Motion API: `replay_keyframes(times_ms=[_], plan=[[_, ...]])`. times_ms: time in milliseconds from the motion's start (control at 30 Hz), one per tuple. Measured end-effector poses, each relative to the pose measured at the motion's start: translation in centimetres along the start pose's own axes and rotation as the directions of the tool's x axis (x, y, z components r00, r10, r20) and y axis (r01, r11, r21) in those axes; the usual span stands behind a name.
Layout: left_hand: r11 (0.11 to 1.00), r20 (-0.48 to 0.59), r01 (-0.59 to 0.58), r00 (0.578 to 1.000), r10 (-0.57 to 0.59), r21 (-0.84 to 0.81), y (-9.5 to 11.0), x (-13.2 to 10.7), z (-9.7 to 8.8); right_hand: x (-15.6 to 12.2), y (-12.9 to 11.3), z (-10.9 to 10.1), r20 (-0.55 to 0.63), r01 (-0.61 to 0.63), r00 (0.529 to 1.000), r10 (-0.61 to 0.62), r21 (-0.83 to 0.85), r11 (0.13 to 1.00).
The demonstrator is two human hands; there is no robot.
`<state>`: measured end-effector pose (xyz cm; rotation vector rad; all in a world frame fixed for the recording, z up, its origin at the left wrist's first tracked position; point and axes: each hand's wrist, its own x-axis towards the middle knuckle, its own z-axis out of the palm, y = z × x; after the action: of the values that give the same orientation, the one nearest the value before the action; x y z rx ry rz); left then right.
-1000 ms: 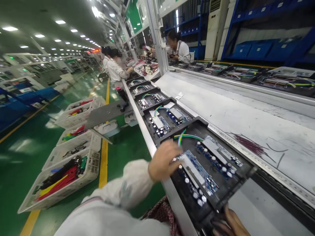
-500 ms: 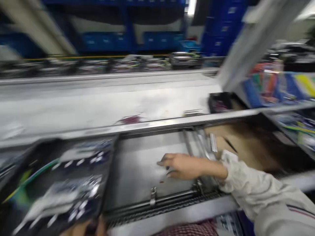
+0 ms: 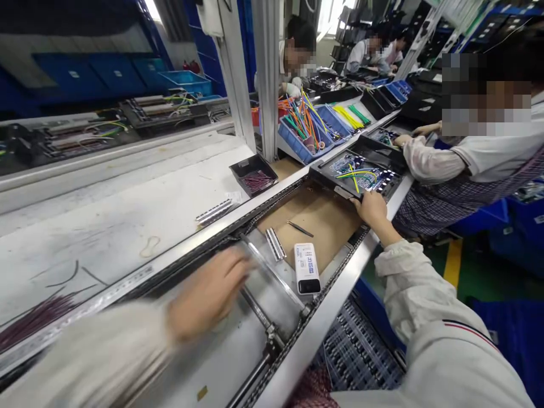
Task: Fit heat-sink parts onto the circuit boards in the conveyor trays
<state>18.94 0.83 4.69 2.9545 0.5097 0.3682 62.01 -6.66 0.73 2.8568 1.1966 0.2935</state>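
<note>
My right hand [image 3: 373, 211] grips the near corner of a black tray [image 3: 329, 180] on the conveyor rails. Inside the tray lie circuit boards [image 3: 374, 177] with yellow and green wires [image 3: 356, 174]. My left hand [image 3: 210, 294] is over the conveyor, smeared by motion, so its fingers cannot be made out. Near it are a metal crossbar [image 3: 276, 276] and a ribbed metal strip [image 3: 275, 245]. A white power bank [image 3: 306, 268] and dark tweezers [image 3: 300, 228] lie on the brown board [image 3: 327, 218] between my hands.
Behind the rail, a small black bin [image 3: 254, 174] holds dark red wires, and more dark red wires [image 3: 36, 323] lie on the white bench [image 3: 148, 198]. Blue bins [image 3: 306, 148] of coloured wires stand beyond a metal post [image 3: 267, 79]. A co-worker [image 3: 480, 153] sits at the right by another tray.
The view has swung to the right. My right hand has gone from above the bare conveyor to the black tray's corner. My left hand has come over the conveyor, away from the left tray.
</note>
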Motion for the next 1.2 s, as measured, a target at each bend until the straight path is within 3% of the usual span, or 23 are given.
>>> replay_keyframes(times_ms=[33,100,167,233,300,433,533,600,633,667,733,800,900,1033,1133,1200], plan=[[0.996,0.104,-0.087,0.991,0.086,0.010,0.3,4.4,1.2,-0.1,-0.2,0.0,0.006,-0.004,1.000,0.004,-0.003,1.000],[0.989,0.130,-0.148,0.981,0.144,0.020,1.3,13.0,3.9,-0.3,-0.5,-0.3,0.024,0.001,1.000,-0.001,-0.007,1.000],[0.981,0.137,-0.192,0.973,0.186,0.031,2.5,19.7,6.5,-1.0,-0.9,-0.9,0.045,0.028,0.999,-0.027,-0.008,1.000],[0.977,0.121,-0.208,0.972,0.200,0.051,3.6,23.4,8.4,-2.4,-1.4,-1.4,0.068,0.075,0.995,-0.074,-0.007,0.997],[0.978,0.109,-0.196,0.976,0.187,0.074,4.3,24.1,9.5,-4.3,-2.4,-2.1,0.096,0.142,0.985,-0.141,0.001,0.990],[0.977,0.103,-0.177,0.981,0.165,0.116,4.0,19.6,8.9,-9.9,-5.5,-4.0,0.175,0.328,0.926,-0.334,0.059,0.943],[0.975,0.130,-0.178,0.978,0.161,0.133,2.9,14.1,6.8,-13.5,-7.3,-6.0,0.235,0.508,0.816,-0.529,0.147,0.849],[0.974,0.160,-0.175,0.975,0.152,0.145,2.2,9.9,5.3,-13.7,-7.1,-7.2,0.222,0.592,0.742,-0.633,0.228,0.773],[0.971,0.173,-0.180,0.973,0.153,0.158,1.8,7.6,4.6,-13.0,-6.6,-7.6,0.187,0.588,0.749,-0.636,0.255,0.767],[0.965,0.181,-0.188,0.971,0.155,0.185,1.5,5.3,3.9,-11.7,-6.0,-7.8,0.139,0.551,0.788,-0.599,0.273,0.788],[0.961,0.201,-0.164,0.972,0.119,0.223,1.0,0.4,2.9,-8.5,-5.2,-7.4,0.050,0.365,0.920,-0.389,0.254,0.896],[0.972,0.197,-0.082,0.980,0.038,0.222,0.6,-4.5,2.1,-5.9,-5.4,-6.1,0.135,0.377,0.895,-0.425,0.282,0.882],[0.988,0.158,0.087,0.982,-0.107,0.128,0.1,-11.2,0.7,-6.1,-8.0,-3.8,0.291,0.508,0.724,-0.625,0.386,0.770],[0.952,0.051,0.299,0.954,-0.296,-0.058,0.0,-17.0,-2.3,-10.6,-11.7,-2.7,0.306,0.630,0.528,-0.792,0.484,0.607],[0.835,-0.056,0.540,0.835,-0.547,-0.106,0.3,-17.4,-4.7,-12.3,-14.7,-4.3,0.336,0.718,0.339,-0.879,0.511,0.473],[0.752,0.006,0.649,0.758,-0.652,-0.115,0.3,-16.3,-5.5,-13.0,-18.1,-6.3,0.236,0.800,0.288,-0.928,0.474,0.369]])
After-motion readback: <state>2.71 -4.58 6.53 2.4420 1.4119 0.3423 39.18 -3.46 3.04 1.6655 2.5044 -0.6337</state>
